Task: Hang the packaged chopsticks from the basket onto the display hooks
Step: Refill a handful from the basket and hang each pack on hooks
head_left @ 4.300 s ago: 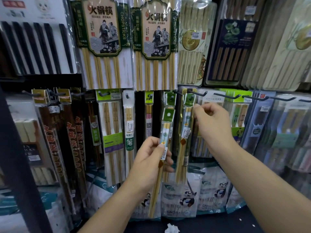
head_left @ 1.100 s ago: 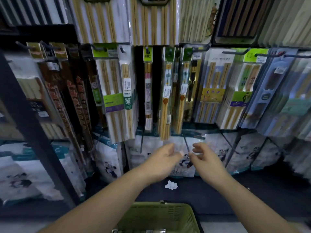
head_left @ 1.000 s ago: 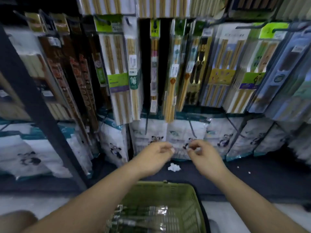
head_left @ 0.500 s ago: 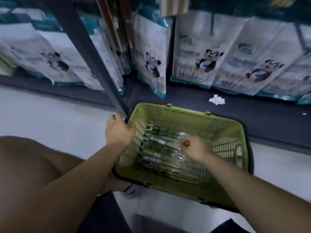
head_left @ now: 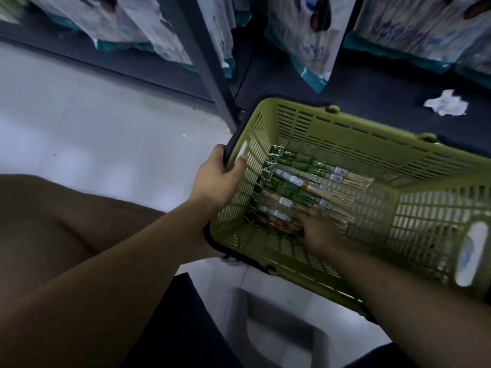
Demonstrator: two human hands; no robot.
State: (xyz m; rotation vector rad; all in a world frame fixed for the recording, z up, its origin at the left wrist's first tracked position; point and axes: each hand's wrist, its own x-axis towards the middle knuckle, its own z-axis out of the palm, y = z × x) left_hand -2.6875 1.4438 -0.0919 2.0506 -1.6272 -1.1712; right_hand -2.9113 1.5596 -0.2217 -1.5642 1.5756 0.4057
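Note:
A green slatted basket sits on the floor below the shelving. Several packaged chopsticks in clear sleeves with green headers lie side by side on its bottom. My left hand grips the basket's left rim and dark handle, fingers curled over the edge. Inside the basket, my right hand is down on the nearest packs. It is motion-blurred, so I cannot tell whether its fingers hold a pack. The display hooks are out of view.
A dark shelf post stands just left of the basket. White printed bags hang above a dark base shelf with a crumpled white paper. My knee is at left, and a grey stool is beneath me.
The view has dropped from the hanging display to the basket. My left hand has taken hold of the basket rim, and my right hand has moved deeper to the nearest packs.

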